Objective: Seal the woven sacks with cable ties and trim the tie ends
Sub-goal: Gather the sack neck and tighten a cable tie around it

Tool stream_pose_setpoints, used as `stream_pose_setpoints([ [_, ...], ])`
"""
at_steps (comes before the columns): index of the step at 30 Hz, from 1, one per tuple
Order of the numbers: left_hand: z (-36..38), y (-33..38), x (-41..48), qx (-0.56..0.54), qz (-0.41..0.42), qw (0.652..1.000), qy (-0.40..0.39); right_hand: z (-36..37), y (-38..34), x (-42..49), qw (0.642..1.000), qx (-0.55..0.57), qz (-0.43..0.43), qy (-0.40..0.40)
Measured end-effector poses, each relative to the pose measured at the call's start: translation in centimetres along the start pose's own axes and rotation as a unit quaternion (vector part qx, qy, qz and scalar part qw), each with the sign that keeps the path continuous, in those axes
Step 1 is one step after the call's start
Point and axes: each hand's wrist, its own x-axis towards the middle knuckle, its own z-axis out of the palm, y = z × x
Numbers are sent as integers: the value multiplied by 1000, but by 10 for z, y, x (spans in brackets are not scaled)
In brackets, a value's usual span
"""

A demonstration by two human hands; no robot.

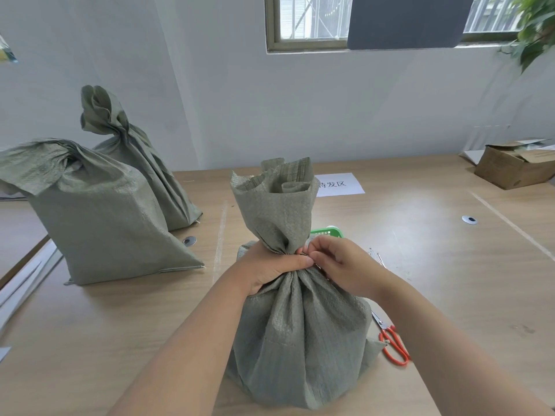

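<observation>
The grey-green woven plastic sack [300,340] stands upright on the pale wooden table [450,280], right in front of the person. The left hand [267,265] is clamped round its gathered neck. The right hand [339,265] touches the left, and its fingertips pinch at the same spot. They are probably on a cable tie, though the tie itself is too thin to make out.

The main risk is in the left hand's grip. If it loosens before the tie locks, the stiff pleats would likely spring open and the tie would close on only part of the neck. A tie cinched too low or at a slant could slip off over the flared mouth.

The orange-handled steel scissors [393,343] lie just beside the sack's base, partly under the right forearm. A blind reach for them could tip the sack or bring a finger onto the blades.

Behind the sack a green plastic basket [329,232] peeks out. Two more grey-green sacks [99,223] stand well apart at the left, with their necks bunched. No ties can be seen on them.
</observation>
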Motion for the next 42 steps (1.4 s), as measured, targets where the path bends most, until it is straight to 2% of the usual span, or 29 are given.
stream_pose_setpoints([
  [6,8,1,2,29,-6,998,59,10,0,3,996,-84,-13,39],
  [13,4,3,3,39,7,998,52,8,5,2,991,-112,8,75],
  [16,2,4,3,37,13,998,47,8,3,1,991,-88,9,102],
  [22,-3,7,5,42,5,999,23,1,-1,0,987,-112,-61,102],
  [28,-2,6,8,62,3,995,76,-2,-6,0,986,-34,-41,157],
  [35,-4,13,10,156,-4,985,72,-7,-5,-1,988,-17,7,155],
  [42,-14,16,14,188,-22,981,38,-22,2,1,992,11,38,119],
])
